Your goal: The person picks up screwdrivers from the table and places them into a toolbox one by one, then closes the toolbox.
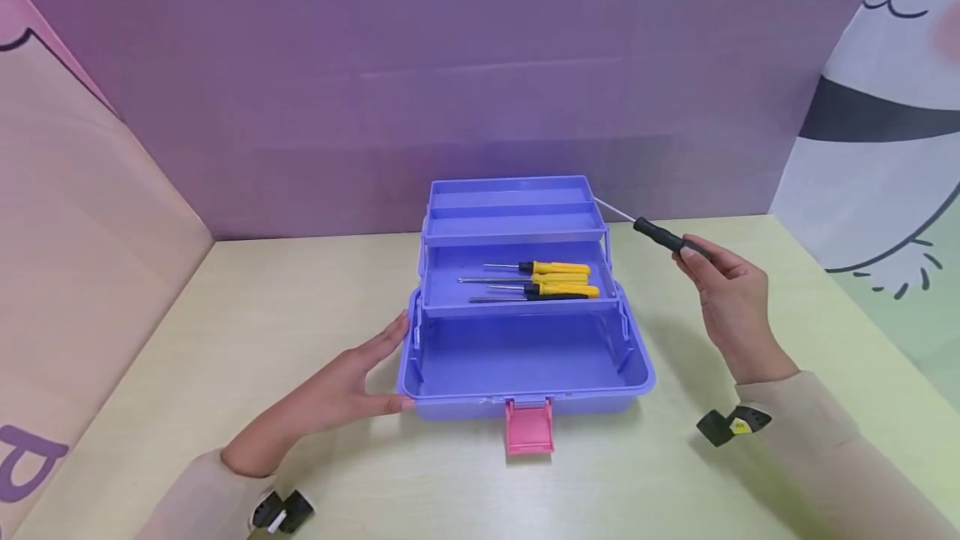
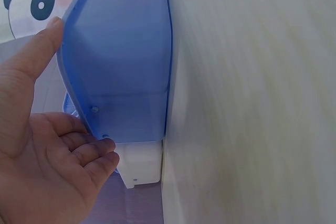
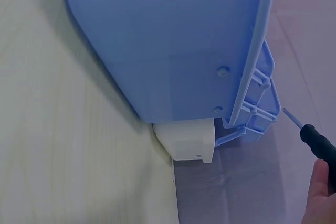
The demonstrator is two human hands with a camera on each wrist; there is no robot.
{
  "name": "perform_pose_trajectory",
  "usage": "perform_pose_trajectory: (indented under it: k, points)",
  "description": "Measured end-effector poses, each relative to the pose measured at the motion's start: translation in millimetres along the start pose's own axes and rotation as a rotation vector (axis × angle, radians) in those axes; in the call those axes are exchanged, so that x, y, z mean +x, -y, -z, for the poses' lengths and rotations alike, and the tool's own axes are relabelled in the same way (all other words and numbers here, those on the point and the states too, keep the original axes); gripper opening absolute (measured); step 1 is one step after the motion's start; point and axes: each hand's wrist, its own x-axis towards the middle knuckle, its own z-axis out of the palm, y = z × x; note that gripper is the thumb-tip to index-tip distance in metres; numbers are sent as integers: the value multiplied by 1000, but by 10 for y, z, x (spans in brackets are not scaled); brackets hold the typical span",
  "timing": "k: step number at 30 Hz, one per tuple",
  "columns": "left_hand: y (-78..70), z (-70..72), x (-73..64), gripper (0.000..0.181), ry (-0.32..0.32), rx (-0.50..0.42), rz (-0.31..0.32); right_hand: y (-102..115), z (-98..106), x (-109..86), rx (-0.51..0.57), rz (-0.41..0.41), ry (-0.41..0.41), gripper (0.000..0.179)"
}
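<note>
A blue-purple toolbox (image 1: pixel 528 408) with its stepped trays raised stands on the table. My right hand (image 1: pixel 731 298) pinches a black-handled screwdriver (image 1: pixel 660 235) by the end of its handle. Its thin shaft points left, the tip overlapping the right end of the top tray (image 1: pixel 510 223) in the head view. In the right wrist view the screwdriver (image 3: pixel 317 142) shows beside the trays. My left hand (image 1: pixel 345 386) spreads along the toolbox's left side, thumb near the front corner and fingers further back at the rim. Several screwdrivers (image 1: pixel 558 278), yellow or black handled, lie in the middle tray (image 1: pixel 450 273).
A pink latch (image 1: pixel 529 430) hangs down at the toolbox's front. Behind the toolbox rises a purple backdrop (image 1: pixel 450 65), with printed panels at both sides. The pale wooden table (image 1: pixel 300 273) extends left and right of the toolbox. A white lid (image 3: pixel 186 140) shows behind the toolbox body.
</note>
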Motion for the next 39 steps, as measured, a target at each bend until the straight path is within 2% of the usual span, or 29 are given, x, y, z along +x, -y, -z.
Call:
perform_pose_trajectory:
  k: [5,14,31,39]
  points:
    - [12,-9,-3,95,-3,8,1,-12,-20,-16,-44,-19,33,19]
    - [12,6,-4,95,-7,10,1,-38,-59,-12,-31,-76,128,22]
    - [20,-3,0,95,-8,14,-5,-139,-135,85,-329,-223,269,20]
    - [14,-2,-3,94,-1,8,2,-187,-139,186,-371,-251,347,22]
